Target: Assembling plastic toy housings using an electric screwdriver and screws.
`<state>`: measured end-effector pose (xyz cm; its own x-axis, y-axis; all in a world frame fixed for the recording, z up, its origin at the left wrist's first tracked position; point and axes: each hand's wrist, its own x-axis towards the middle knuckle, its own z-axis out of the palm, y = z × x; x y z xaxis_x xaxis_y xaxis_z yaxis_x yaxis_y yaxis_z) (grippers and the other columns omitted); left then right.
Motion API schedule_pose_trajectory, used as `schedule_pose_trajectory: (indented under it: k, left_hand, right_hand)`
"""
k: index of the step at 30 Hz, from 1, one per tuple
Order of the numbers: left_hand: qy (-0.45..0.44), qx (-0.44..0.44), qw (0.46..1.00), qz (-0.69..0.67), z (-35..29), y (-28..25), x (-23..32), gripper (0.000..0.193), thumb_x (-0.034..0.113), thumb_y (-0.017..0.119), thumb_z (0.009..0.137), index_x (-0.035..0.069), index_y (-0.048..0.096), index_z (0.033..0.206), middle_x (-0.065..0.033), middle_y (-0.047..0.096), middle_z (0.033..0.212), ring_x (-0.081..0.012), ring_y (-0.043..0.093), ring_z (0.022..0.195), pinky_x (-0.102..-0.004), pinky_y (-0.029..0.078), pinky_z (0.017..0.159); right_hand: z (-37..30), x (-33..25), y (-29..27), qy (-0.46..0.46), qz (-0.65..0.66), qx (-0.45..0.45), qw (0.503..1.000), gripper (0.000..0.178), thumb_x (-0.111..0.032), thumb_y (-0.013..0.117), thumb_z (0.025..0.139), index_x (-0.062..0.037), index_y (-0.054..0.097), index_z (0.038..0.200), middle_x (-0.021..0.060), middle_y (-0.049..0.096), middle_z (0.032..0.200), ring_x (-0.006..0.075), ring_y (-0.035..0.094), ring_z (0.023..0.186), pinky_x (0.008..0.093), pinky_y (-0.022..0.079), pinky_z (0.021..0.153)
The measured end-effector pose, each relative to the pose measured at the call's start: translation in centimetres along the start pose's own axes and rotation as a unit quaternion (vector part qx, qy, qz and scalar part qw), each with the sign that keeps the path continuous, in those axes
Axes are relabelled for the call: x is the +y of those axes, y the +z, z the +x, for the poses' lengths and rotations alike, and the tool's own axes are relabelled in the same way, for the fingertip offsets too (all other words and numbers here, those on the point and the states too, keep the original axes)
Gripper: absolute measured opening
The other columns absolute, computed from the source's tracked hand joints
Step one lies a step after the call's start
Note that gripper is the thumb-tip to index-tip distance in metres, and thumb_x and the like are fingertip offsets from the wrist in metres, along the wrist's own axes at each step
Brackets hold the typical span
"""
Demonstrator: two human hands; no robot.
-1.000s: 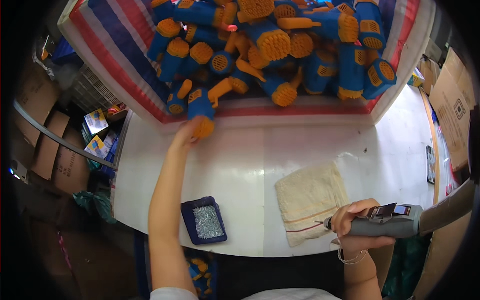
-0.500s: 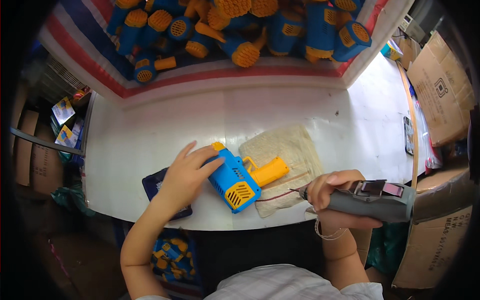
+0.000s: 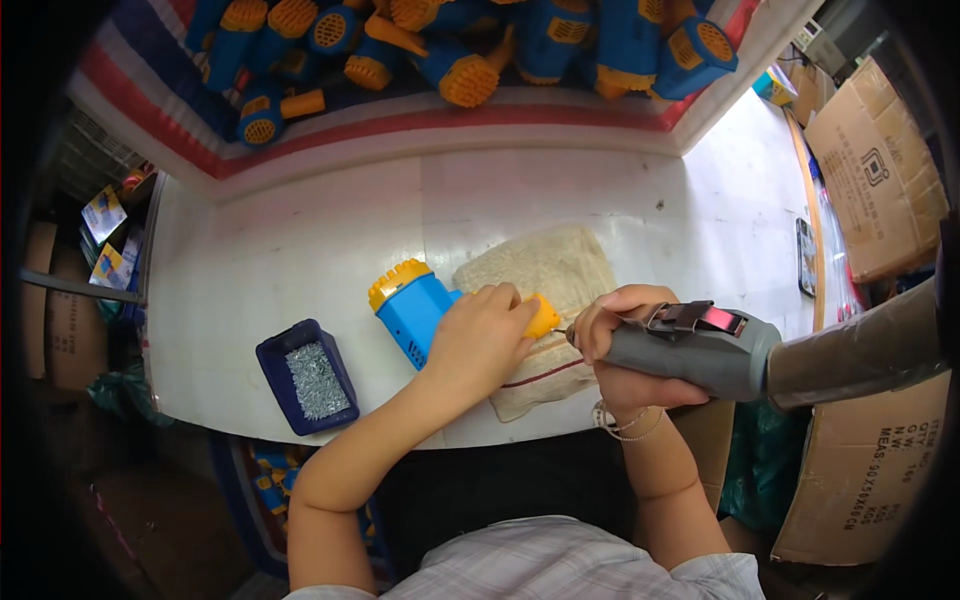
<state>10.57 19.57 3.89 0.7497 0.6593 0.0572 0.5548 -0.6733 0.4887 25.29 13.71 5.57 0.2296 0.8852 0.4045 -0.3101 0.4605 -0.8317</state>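
A blue toy gun (image 3: 411,308) with a yellow ridged end lies on the white table. Its yellow handle (image 3: 541,316) points right, over a beige folded cloth (image 3: 540,262). My left hand (image 3: 482,338) is closed around the handle and hides much of the toy's middle. In my right hand (image 3: 622,340) is a grey electric screwdriver (image 3: 680,357), held level. Its thin bit points left, close to the handle's end; whether it touches cannot be made out. Left of my forearm, a dark blue tray (image 3: 272,362) contains small silver screws (image 3: 318,384).
At the back stands a large striped-lined box (image 3: 440,142) full of blue and yellow toys (image 3: 470,80). A phone (image 3: 806,258) lies by the table's right edge. Cardboard boxes (image 3: 870,190) stack at the right. Below the table's front is a bin of similar parts (image 3: 270,490).
My left hand has shifted from the toy's body to its handle, and the toy is turned. The screwdriver has come left, its bit now by the handle. The screw tray now shows fully.
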Motion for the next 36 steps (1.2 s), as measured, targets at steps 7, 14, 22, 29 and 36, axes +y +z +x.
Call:
schedule_pose_trajectory:
  k: [7, 14, 22, 29, 36]
  left_hand:
    - [-0.015, 0.007, 1.0, -0.005, -0.6, 0.6, 0.2, 0.036, 0.015, 0.068, 0.067, 0.008, 0.059, 0.102, -0.0061, 0.054, 0.09, -0.0235, 0.054, 0.085, -0.0345, 0.043, 0.072]
    - [0.004, 0.032, 0.999, 0.013, 0.1, 0.1, 0.3, 0.034, 0.017, 0.068, 0.065, 0.008, 0.057, 0.095, -0.0077, 0.054, 0.084, -0.0242, 0.053, 0.083, -0.0357, 0.041, 0.075]
    - [0.018, 0.042, 0.999, -0.023, -2.0, -5.2, 0.9, 0.059, 0.025, 0.068, 0.07, 0.005, 0.048, 0.121, -0.0122, 0.057, 0.091, -0.0266, 0.054, 0.089, -0.0348, 0.04, 0.083]
    - [-0.225, -0.027, 0.968, -0.105, -21.3, -19.9, 5.1, 0.06, 0.011, 0.068, 0.071, -0.001, 0.042, 0.124, -0.0209, 0.045, 0.122, -0.0354, 0.045, 0.112, -0.0379, 0.04, 0.089]
    - [-0.324, 0.056, 0.944, 0.021, -23.1, -18.6, -4.2, 0.061, 0.029, 0.069, 0.074, -0.002, 0.046, 0.12, -0.0233, 0.05, 0.116, -0.0357, 0.049, 0.108, -0.0371, 0.039, 0.092]
  right_hand:
    - [-0.3, 1.2, 0.3, 0.011, -0.034, 0.015, 0.999, 0.091, -0.089, 0.037, 0.05, -0.0034, 0.045, 0.082, 0.0033, 0.047, 0.055, 0.0126, 0.045, 0.045, 0.0248, 0.041, 0.045]
    - [0.5, 1.2, -0.5, 0.049, -0.018, 0.021, 0.998, 0.096, -0.09, 0.033, 0.052, -0.0011, 0.046, 0.087, 0.0016, 0.043, 0.05, 0.011, 0.041, 0.041, 0.0234, 0.037, 0.041]
    - [4.9, -5.7, 1.4, 0.01, -0.102, 0.06, 0.993, 0.107, -0.083, 0.037, 0.064, 0.0071, 0.035, 0.121, 0.0006, 0.044, 0.053, 0.0108, 0.044, 0.045, 0.0257, 0.04, 0.05]
    - [6.8, -9.1, -3.8, -0.084, -0.274, -0.052, 0.957, 0.088, -0.07, 0.026, 0.081, 0.0051, 0.041, 0.123, 0.0159, 0.051, 0.117, 0.0199, 0.05, 0.103, 0.0343, 0.038, 0.089]
    - [16.9, -3.6, -14.0, -0.117, -0.33, 0.097, 0.931, 0.044, -0.032, 0.029, 0.095, -0.0002, 0.041, 0.124, 0.0139, 0.05, 0.117, 0.0215, 0.046, 0.11, 0.0305, 0.033, 0.095]
